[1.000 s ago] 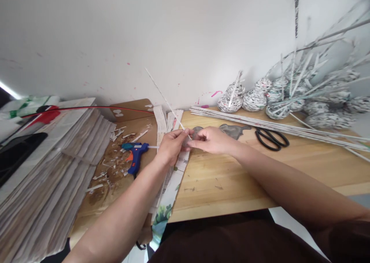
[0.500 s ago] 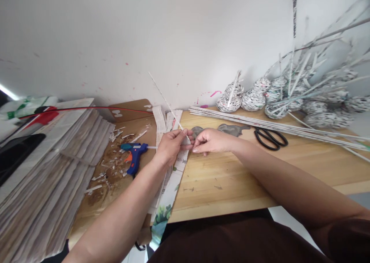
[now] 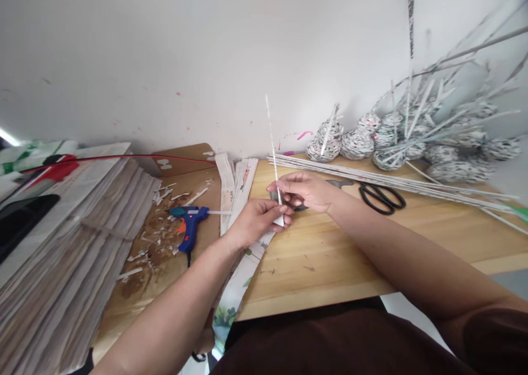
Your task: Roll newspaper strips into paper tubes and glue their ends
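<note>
A thin rolled paper stick (image 3: 272, 144) stands nearly upright over the wooden table, its wider white end low between my hands. My left hand (image 3: 264, 218) pinches that lower end. Just above it, my right hand (image 3: 303, 189) has its fingers closed around the stick from the right side. Beneath my left wrist runs a long printed paper strip (image 3: 243, 273), which reaches past the table's front edge. Flat grey patches (image 3: 340, 183) lie partly hidden behind my right hand.
A blue glue gun (image 3: 190, 226) lies on cardboard (image 3: 165, 276) among paper scraps. Stacked newspaper strips (image 3: 91, 243) fill the left. Black-handled scissors (image 3: 381, 198), long paper sticks (image 3: 363, 177) and woven paper gourds (image 3: 358, 141) are at the right.
The stick has swung from leaning left to nearly upright. My left hand has moved right and down, and my right hand has risen and now touches the stick.
</note>
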`<state>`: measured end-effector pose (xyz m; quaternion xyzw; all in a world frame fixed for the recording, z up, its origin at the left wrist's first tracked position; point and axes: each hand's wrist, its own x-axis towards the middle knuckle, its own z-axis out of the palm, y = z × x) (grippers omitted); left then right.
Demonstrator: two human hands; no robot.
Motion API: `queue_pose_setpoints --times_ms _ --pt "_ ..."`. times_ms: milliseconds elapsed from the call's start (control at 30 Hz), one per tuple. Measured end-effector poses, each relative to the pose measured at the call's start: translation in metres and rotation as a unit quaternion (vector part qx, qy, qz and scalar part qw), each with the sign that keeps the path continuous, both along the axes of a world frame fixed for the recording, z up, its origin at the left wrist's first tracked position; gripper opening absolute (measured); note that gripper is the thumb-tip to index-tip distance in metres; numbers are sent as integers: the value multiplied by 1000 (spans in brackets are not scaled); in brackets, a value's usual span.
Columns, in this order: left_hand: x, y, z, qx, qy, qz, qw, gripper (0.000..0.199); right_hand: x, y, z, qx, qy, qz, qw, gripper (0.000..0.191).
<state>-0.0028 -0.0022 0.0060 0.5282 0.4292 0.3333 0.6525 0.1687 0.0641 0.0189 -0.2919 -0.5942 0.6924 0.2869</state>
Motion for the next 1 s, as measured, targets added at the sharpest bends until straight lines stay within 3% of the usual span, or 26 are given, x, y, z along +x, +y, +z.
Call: queue_pose_setpoints --times_ms 333,467,567,667,733,867,1000 --pt "2 -1 1 28 9 5 1000 34 -11 -4 0 1 19 -98 995 31" --pt "2 -1 3 32 13 10 999 34 -4 1 3 98 -48 -122 987 33" --pt "0 1 2 27 12 25 999 33 10 8 7 262 -201 -129 935 35" --pt "-2 3 0 15 -4 37 999 34 17 14 5 403 -354 -36 843 35" --pt "-1 4 0 4 -16 41 999 35 15 15 -1 445 -398 -1 802 18" --pt "1 1 0 -10 -27 33 999 35 1 10 -15 458 -430 -56 776 27" --pt "2 0 1 -13 -25 24 999 35 -4 9 -25 444 -423 -136 778 43"
